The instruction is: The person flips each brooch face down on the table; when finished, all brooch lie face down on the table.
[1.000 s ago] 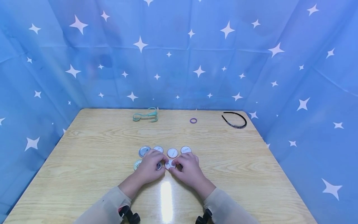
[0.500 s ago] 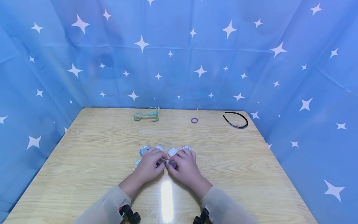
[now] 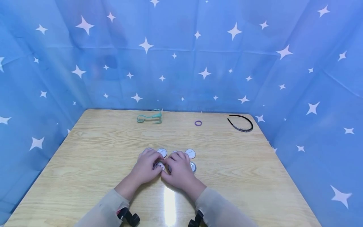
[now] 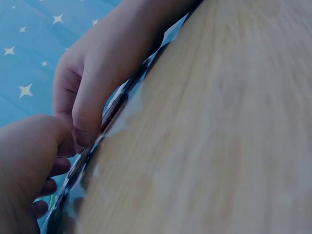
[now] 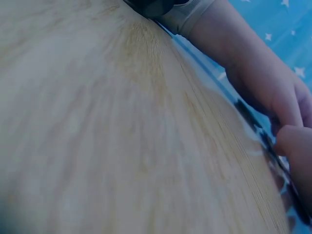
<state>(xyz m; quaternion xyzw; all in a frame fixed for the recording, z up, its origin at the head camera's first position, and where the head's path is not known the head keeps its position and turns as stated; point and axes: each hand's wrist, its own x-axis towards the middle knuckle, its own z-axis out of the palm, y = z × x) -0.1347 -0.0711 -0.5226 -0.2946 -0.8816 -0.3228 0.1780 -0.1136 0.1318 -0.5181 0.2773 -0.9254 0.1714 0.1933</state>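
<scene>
Several round badges lie in two rows on the wooden table. Over the front row, my left hand (image 3: 146, 167) has its thumb and fingers bent around a badge (image 3: 159, 166) with a dark print on white. My right hand (image 3: 180, 170) holds the same badge by its right side, thumb and forefinger at the rim. In the left wrist view the right hand's (image 4: 97, 92) fingertips come close to the left hand (image 4: 29, 165). From the right wrist, the left hand (image 5: 268, 87) shows beyond the right thumb (image 5: 297, 151). Fingers hide some badges.
White badges (image 3: 190, 154) sit behind the hands, and a silver-rimmed badge (image 3: 193, 167) lies right of the right hand. Along the table's far edge are a turquoise frame-like item (image 3: 150, 117), a purple ring (image 3: 198, 123) and a black headband (image 3: 241, 130). A starred blue curtain (image 3: 175, 63) hangs behind.
Both hands have shifted left, from one front-row badge to the badge on its left. The right hand has uncovered the silver-rimmed badge at the right.
</scene>
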